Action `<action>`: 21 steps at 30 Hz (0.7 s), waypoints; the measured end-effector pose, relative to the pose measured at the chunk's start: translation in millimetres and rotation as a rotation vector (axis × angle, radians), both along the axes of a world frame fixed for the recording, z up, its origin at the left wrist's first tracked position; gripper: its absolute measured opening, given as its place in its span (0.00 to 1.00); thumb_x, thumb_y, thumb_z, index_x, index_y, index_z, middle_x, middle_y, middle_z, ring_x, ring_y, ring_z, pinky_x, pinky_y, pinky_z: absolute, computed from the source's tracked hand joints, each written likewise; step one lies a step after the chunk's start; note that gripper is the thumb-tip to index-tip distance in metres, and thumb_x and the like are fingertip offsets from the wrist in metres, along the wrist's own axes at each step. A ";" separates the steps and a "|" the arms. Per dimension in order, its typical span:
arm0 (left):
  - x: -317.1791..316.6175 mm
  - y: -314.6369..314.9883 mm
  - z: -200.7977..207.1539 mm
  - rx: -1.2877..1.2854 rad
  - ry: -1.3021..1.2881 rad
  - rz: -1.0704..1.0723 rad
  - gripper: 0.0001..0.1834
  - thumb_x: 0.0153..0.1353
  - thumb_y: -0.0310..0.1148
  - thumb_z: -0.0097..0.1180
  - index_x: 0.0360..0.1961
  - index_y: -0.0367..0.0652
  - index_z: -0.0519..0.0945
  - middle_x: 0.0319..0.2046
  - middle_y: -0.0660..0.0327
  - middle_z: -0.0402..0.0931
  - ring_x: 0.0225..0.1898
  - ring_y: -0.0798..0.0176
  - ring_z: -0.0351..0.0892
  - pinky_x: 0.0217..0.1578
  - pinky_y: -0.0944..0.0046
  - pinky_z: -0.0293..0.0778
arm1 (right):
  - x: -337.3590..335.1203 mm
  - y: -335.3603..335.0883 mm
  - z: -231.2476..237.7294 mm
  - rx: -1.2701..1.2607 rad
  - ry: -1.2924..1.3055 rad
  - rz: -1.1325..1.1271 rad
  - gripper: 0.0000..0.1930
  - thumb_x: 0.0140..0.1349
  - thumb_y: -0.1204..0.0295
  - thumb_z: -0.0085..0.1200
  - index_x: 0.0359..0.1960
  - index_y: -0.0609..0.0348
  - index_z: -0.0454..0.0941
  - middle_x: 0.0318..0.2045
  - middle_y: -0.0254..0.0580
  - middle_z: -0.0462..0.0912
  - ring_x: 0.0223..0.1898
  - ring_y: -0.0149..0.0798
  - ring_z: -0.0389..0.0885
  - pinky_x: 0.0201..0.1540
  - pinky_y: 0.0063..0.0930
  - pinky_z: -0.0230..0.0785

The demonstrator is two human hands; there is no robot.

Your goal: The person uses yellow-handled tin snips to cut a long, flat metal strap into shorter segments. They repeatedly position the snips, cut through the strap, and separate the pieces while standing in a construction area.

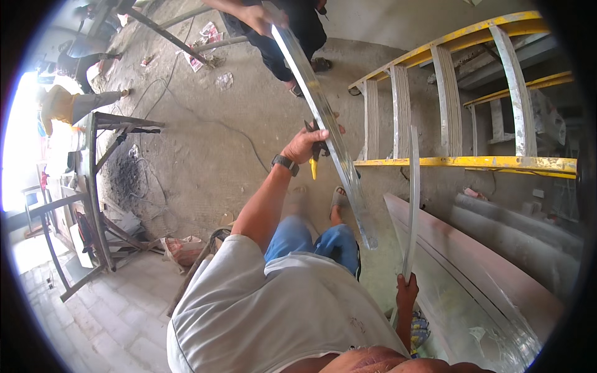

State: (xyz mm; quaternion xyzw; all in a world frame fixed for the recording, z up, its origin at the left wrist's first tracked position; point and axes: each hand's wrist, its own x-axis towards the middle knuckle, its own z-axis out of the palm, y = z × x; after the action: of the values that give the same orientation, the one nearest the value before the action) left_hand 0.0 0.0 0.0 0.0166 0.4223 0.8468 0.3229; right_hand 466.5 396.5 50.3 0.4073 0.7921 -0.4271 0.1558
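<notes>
My left hand (pixel 303 144), with a dark watch at the wrist, is closed around a long shiny metal channel (pixel 344 163) in front of my body. The same hand also has a tool with a yellow handle (pixel 313 168) and dark jaws, partly hidden by the fingers. At the channel's far end a co-worker's hand (pixel 256 18) holds it too. Low on the right, my right hand (pixel 407 291) grips a second, narrower metal channel (pixel 413 205), which stands up from the fist. Its lower end is hard to make out.
A yellow ladder (pixel 435 163) lies on its side at right. Below it, large pale boards (pixel 454 261) lean or lie. Metal trestles (pixel 102 168) stand at left, and a cable (pixel 239 132) crosses the concrete floor. More people (pixel 62 105) are far left.
</notes>
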 end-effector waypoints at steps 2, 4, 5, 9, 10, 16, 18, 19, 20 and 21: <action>15.5 -3.8 2.1 -0.007 -0.010 -0.018 0.54 0.58 0.47 0.78 0.79 0.41 0.60 0.61 0.51 0.81 0.61 0.51 0.82 0.64 0.47 0.75 | -2.3 -12.9 -6.5 -0.022 0.085 0.009 0.22 0.69 0.64 0.68 0.57 0.65 0.80 0.34 0.39 0.83 0.34 0.33 0.78 0.40 0.29 0.73; 11.0 0.9 5.8 0.092 -0.005 -0.043 0.54 0.57 0.47 0.78 0.79 0.41 0.62 0.61 0.51 0.81 0.61 0.51 0.82 0.64 0.48 0.75 | -33.0 -28.2 3.2 -0.034 0.181 0.019 0.21 0.69 0.65 0.67 0.56 0.65 0.79 0.34 0.38 0.82 0.34 0.32 0.77 0.40 0.30 0.73; 21.7 -2.2 7.2 0.119 -0.031 -0.056 0.54 0.57 0.47 0.78 0.78 0.41 0.62 0.61 0.51 0.81 0.60 0.52 0.82 0.64 0.48 0.75 | -38.5 -37.3 11.1 -0.063 0.201 0.022 0.20 0.69 0.65 0.67 0.56 0.65 0.79 0.33 0.38 0.82 0.34 0.32 0.77 0.40 0.30 0.73; 43.6 -11.0 17.9 0.147 -0.024 -0.167 0.55 0.55 0.46 0.79 0.79 0.40 0.62 0.61 0.50 0.80 0.62 0.52 0.81 0.65 0.48 0.74 | -65.9 -63.5 27.1 -0.044 0.244 0.167 0.21 0.70 0.64 0.67 0.55 0.66 0.79 0.36 0.42 0.84 0.35 0.36 0.80 0.42 0.34 0.74; 50.3 -9.9 22.2 0.151 -0.035 -0.175 0.55 0.55 0.46 0.79 0.79 0.40 0.62 0.61 0.51 0.81 0.62 0.52 0.80 0.66 0.49 0.73 | -77.1 -70.1 31.4 -0.011 0.258 0.187 0.21 0.70 0.63 0.68 0.55 0.66 0.78 0.37 0.44 0.85 0.35 0.38 0.81 0.42 0.35 0.75; 84.5 6.7 7.1 -0.028 -0.044 -0.254 0.50 0.57 0.46 0.77 0.77 0.43 0.66 0.61 0.52 0.82 0.62 0.55 0.80 0.63 0.52 0.76 | -152.1 -118.3 59.4 0.065 0.361 0.198 0.25 0.69 0.60 0.70 0.56 0.68 0.78 0.41 0.50 0.87 0.40 0.44 0.85 0.45 0.40 0.77; 95.0 15.5 11.1 0.000 -0.076 -0.224 0.45 0.60 0.47 0.76 0.74 0.44 0.69 0.58 0.55 0.83 0.57 0.59 0.81 0.55 0.55 0.79 | -170.2 -134.1 54.1 0.055 0.430 0.197 0.26 0.68 0.59 0.71 0.57 0.68 0.78 0.42 0.51 0.87 0.42 0.46 0.86 0.46 0.41 0.78; 100.9 19.7 15.1 0.011 -0.096 -0.211 0.43 0.61 0.47 0.75 0.73 0.45 0.70 0.56 0.57 0.83 0.54 0.61 0.82 0.52 0.57 0.80 | -176.4 -143.3 52.2 0.037 0.445 0.192 0.27 0.67 0.59 0.71 0.57 0.68 0.78 0.43 0.51 0.87 0.43 0.47 0.86 0.47 0.41 0.78; 103.9 25.4 18.9 0.008 -0.081 -0.189 0.40 0.62 0.49 0.74 0.70 0.45 0.73 0.53 0.59 0.83 0.51 0.63 0.82 0.49 0.59 0.80 | -182.9 -150.4 49.1 0.018 0.460 0.187 0.27 0.67 0.59 0.71 0.58 0.68 0.78 0.43 0.52 0.87 0.44 0.47 0.87 0.48 0.42 0.78; 108.6 29.5 25.3 0.004 -0.071 -0.161 0.36 0.63 0.50 0.73 0.67 0.45 0.75 0.49 0.61 0.83 0.47 0.65 0.82 0.45 0.60 0.79 | -188.3 -157.1 43.2 0.035 0.480 0.222 0.28 0.66 0.59 0.72 0.57 0.68 0.79 0.44 0.53 0.87 0.44 0.50 0.87 0.48 0.43 0.78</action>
State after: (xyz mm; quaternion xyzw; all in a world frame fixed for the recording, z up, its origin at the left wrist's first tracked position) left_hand 108.6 29.5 25.3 0.0213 0.4064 0.8189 0.4047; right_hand 278.2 239.4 93.5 0.2077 0.8533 -0.4782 0.0023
